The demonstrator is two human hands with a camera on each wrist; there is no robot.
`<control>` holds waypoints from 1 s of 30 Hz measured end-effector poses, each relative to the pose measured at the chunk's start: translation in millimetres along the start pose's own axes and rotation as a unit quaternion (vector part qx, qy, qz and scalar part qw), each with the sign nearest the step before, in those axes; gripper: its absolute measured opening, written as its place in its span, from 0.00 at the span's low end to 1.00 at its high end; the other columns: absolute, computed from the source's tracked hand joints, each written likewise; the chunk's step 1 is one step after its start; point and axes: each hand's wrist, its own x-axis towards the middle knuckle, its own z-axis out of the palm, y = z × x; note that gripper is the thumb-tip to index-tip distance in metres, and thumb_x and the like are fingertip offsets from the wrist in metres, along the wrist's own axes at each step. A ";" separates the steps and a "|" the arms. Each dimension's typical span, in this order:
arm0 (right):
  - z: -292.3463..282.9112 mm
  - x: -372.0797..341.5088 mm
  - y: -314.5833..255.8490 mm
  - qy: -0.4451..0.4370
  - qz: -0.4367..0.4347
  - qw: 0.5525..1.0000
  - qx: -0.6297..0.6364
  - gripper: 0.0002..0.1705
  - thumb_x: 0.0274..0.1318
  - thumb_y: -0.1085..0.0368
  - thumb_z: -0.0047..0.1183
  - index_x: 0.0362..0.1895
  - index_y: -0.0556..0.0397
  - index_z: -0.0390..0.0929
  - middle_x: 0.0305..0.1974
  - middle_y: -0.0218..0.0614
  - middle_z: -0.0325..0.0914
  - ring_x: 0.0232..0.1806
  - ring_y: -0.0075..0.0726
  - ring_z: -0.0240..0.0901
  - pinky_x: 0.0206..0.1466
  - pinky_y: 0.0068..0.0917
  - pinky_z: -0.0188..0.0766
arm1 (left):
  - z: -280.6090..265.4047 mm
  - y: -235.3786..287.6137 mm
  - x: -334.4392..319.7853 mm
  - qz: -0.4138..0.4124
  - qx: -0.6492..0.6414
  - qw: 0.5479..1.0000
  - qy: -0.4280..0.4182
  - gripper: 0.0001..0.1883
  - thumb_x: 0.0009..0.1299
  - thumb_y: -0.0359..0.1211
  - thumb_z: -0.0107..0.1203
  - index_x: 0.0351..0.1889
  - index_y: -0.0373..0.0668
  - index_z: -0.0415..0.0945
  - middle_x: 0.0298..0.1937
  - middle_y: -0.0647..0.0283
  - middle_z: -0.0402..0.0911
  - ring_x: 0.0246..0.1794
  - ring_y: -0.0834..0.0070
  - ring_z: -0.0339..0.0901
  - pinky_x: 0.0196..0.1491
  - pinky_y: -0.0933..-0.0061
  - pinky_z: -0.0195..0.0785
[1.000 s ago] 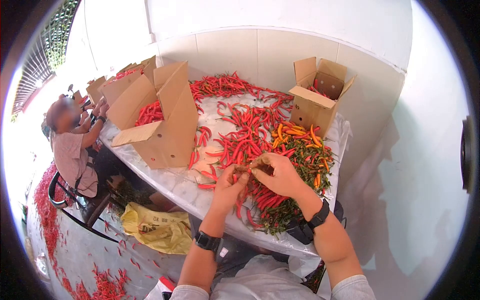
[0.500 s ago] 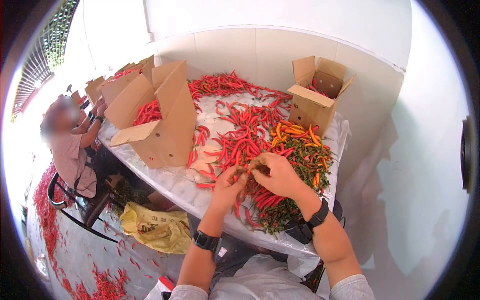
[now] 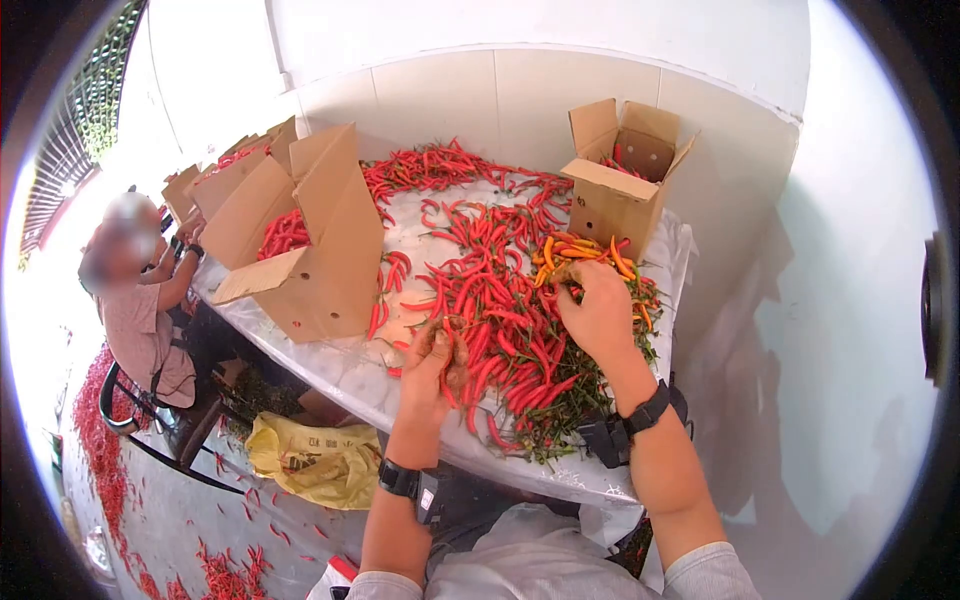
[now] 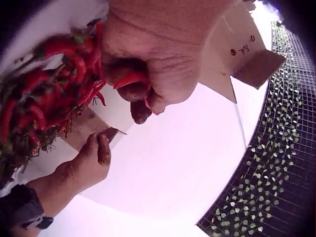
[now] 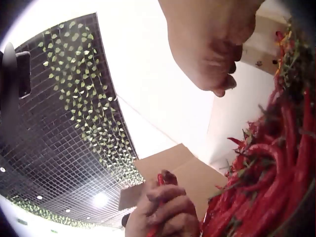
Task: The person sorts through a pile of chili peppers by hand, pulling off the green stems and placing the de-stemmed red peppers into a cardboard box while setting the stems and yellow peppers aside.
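Observation:
In the head view my left hand is raised over the near edge of the table, its fingers curled round a red chili pepper. The right wrist view also shows a red tip poking out above that fist. My right hand is over the orange chili peppers and the green stems, its fingers loosely bent. Nothing shows between those fingers in the right wrist view. Between the hands spreads a heap of red chili peppers.
A large open carton with red chilies stands left on the plastic-covered table; a smaller carton stands at the back right. Another person sits at the left. A yellow sack and scattered chilies lie on the floor.
My hands were together over the near chilies and are now apart. The right has moved right and away from me to the orange chilies; the left has shifted slightly left, still gripping a chili.

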 end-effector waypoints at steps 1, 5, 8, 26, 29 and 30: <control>-4.3 0.6 -5.0 -0.047 0.041 0.998 0.018 0.07 0.37 0.67 0.57 0.27 0.51 0.78 0.31 0.39 0.75 0.37 0.45 0.70 0.42 0.37 0.67 | 6.4 0.3 -0.7 0.004 0.002 1.000 0.018 0.09 0.71 0.34 0.46 0.46 0.42 0.68 0.23 0.67 0.69 0.14 0.83 0.59 0.17 0.84 0.52; -9.4 0.9 -16.0 -0.171 -0.020 0.984 0.043 0.10 0.33 0.64 0.59 0.27 0.49 0.78 0.31 0.40 0.74 0.39 0.46 0.68 0.42 0.37 0.66 | 4.0 1.4 0.6 0.005 -0.044 0.999 -0.001 0.09 0.71 0.34 0.45 0.45 0.43 0.67 0.22 0.68 0.65 0.14 0.83 0.58 0.15 0.84 0.50; -3.7 -4.8 -22.2 -0.156 -0.152 0.972 0.093 0.09 0.33 0.63 0.59 0.24 0.50 0.77 0.28 0.39 0.71 0.37 0.47 0.67 0.41 0.38 0.65 | -1.4 3.7 0.4 0.002 -0.059 0.997 -0.039 0.06 0.71 0.33 0.45 0.42 0.44 0.67 0.22 0.69 0.64 0.14 0.83 0.57 0.14 0.85 0.50; -1.8 -6.1 -33.7 -0.139 -0.137 0.969 0.149 0.07 0.46 0.63 0.55 0.26 0.54 0.76 0.27 0.41 0.74 0.34 0.48 0.69 0.40 0.38 0.66 | 3.8 -1.5 -1.0 0.067 0.052 0.996 0.032 0.04 0.70 0.30 0.47 0.38 0.39 0.70 0.22 0.69 0.68 0.13 0.88 0.56 0.15 0.85 0.48; 4.3 -9.1 -34.7 -0.166 -0.167 0.959 0.159 0.06 0.46 0.65 0.55 0.27 0.54 0.76 0.27 0.39 0.73 0.34 0.46 0.68 0.39 0.37 0.66 | 3.2 -3.6 -1.4 0.063 0.124 0.990 0.008 0.07 0.66 0.30 0.54 0.38 0.38 0.73 0.27 0.68 0.73 0.20 0.87 0.64 0.23 0.85 0.58; 5.7 -10.1 -35.7 -0.166 -0.173 0.957 0.160 0.06 0.46 0.65 0.55 0.27 0.54 0.75 0.27 0.38 0.73 0.34 0.45 0.68 0.39 0.37 0.65 | 2.5 -5.8 -0.9 0.082 0.172 0.982 0.012 0.08 0.65 0.30 0.56 0.39 0.38 0.73 0.29 0.68 0.74 0.24 0.86 0.66 0.28 0.85 0.60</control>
